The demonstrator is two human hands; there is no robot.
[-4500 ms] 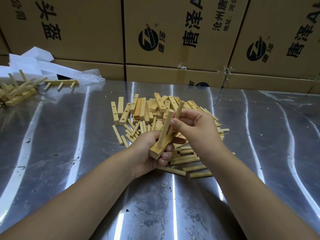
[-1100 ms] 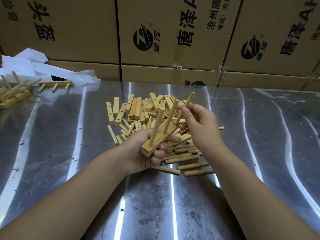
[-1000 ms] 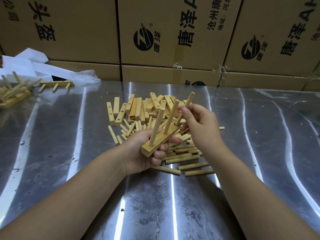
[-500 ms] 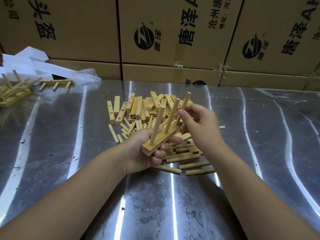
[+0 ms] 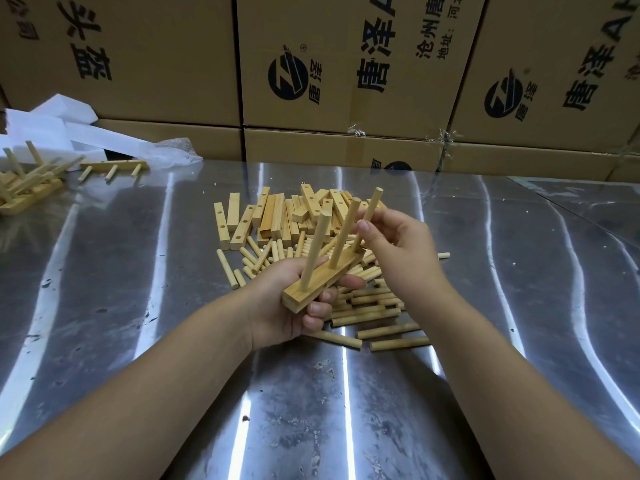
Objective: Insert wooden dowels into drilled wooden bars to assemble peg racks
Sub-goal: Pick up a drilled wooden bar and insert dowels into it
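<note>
**Item: peg rack, part-assembled.** 1 drilled bar [image 5: 320, 282], held above the metal table [image 5: 138, 306] and over the loose stock, near end tilted toward the camera.

**Fitted:** 2 dowels stand in it, the nearer dowel [image 5: 315, 247] and the middle dowel [image 5: 344, 230]. A 3rd dowel [image 5: 371, 204] is at the far end. Its foot is hidden, so how deep it sits cannot be told.

**Hands:** the 2 hands are close together but not touching. The left hand [image 5: 287, 303] grips the bar from below, fingers curled round its near side. The right hand [image 5: 398, 247] pinches the 3rd dowel at mid-length.

**Handling (judged):** light, dry, stiff wood with little slip. A dowel is thin enough that it would likely bind or crack if levered sideways. It is best pinched low, near the hole, and pushed along its own axis. The bar is best held by its long sides, fingers clear of the holes.

**Stock:** loose bars [image 5: 277, 216] and loose dowels [image 5: 374, 317] heaped under the hands.

**Also present:** finished racks [image 5: 24, 188] far left, white packing [image 5: 45, 123], cardboard boxes [image 5: 346, 64] behind.
</note>
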